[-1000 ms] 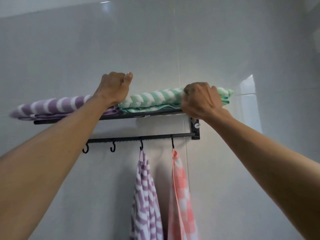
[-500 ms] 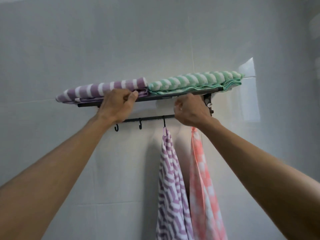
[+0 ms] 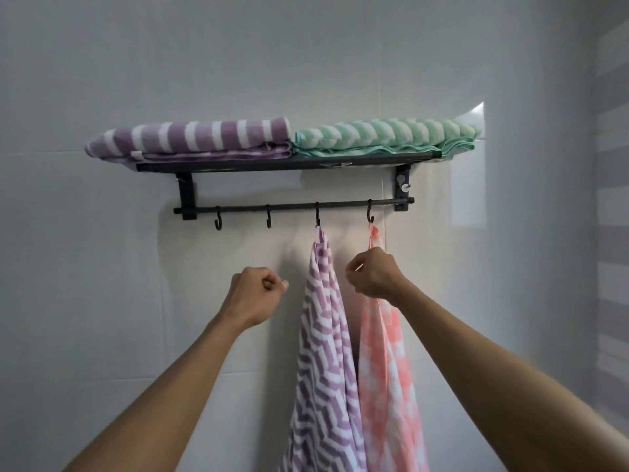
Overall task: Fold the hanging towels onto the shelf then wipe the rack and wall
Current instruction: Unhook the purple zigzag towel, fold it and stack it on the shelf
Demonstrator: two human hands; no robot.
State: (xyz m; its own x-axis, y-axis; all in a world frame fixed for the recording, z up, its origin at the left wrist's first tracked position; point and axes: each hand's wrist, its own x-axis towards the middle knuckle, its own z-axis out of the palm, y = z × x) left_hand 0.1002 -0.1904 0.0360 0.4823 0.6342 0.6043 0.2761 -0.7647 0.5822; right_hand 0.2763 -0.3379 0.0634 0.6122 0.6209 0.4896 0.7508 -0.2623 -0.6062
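A black wall rack [image 3: 286, 162] carries a folded purple-striped towel [image 3: 190, 137] on the left of its shelf and a folded green-striped towel [image 3: 384, 136] on the right. Below, a purple zigzag towel [image 3: 323, 352] and a pink checked towel [image 3: 388, 369] hang from the two right hooks of the hook bar [image 3: 292, 206]. My left hand [image 3: 255, 294] is a closed fist in front of the wall, left of the purple zigzag towel and apart from it. My right hand [image 3: 372, 272] is curled shut in front of the top of the pink towel, with nothing visible between its fingers.
Two bare hooks [image 3: 218, 223] hang on the left half of the bar. The wall [image 3: 102, 301] is pale glossy tile, with a bright reflection [image 3: 471, 172] to the right of the rack.
Both hands have come down from the shelf and its towels to below the hook bar. The view has tilted down, so the rack sits higher in the frame.
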